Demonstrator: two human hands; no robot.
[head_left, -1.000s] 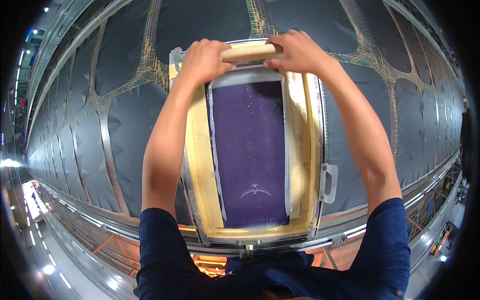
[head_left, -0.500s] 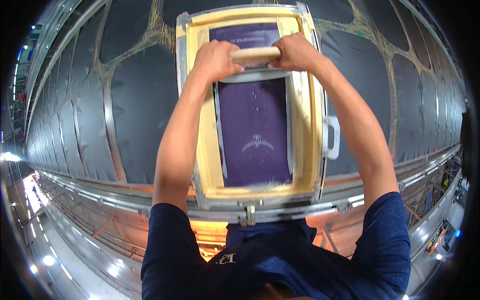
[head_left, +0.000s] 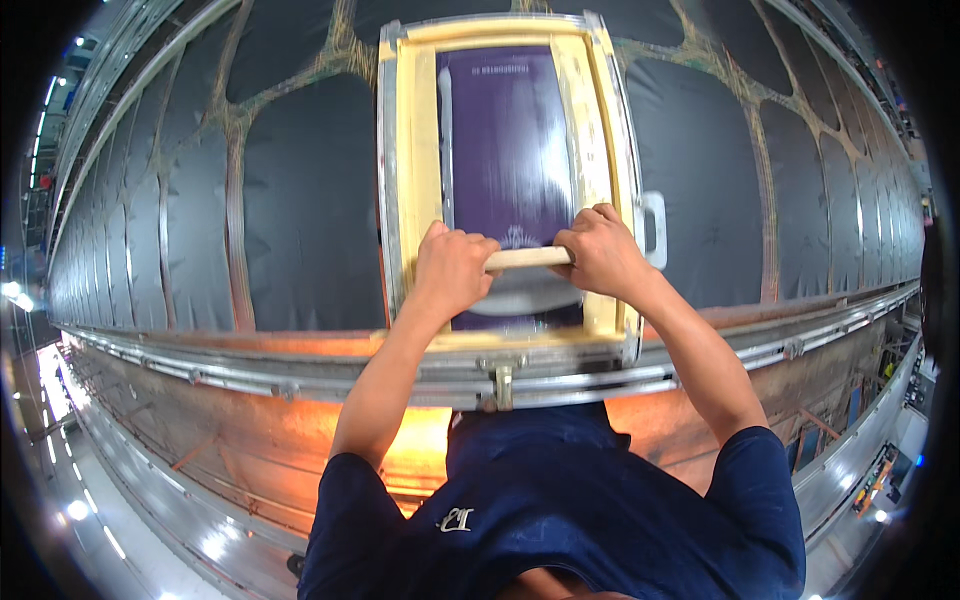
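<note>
Squeegee (head_left: 530, 258) lies across purple mesh (head_left: 495, 130) toward the near edge of the frame (head_left: 405, 150), left hand (head_left: 452, 268) and right hand (head_left: 603, 250) holding its two ends, fingers of both curled around it.

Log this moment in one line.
left hand: holds bar | right hand: holds bar | bar: across purple screen | frame: between dark panels

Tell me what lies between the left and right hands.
In the head view, a pale squeegee handle spans the stretch between the left hand and the right hand, each gripping one end, over the purple printing screen.
</note>
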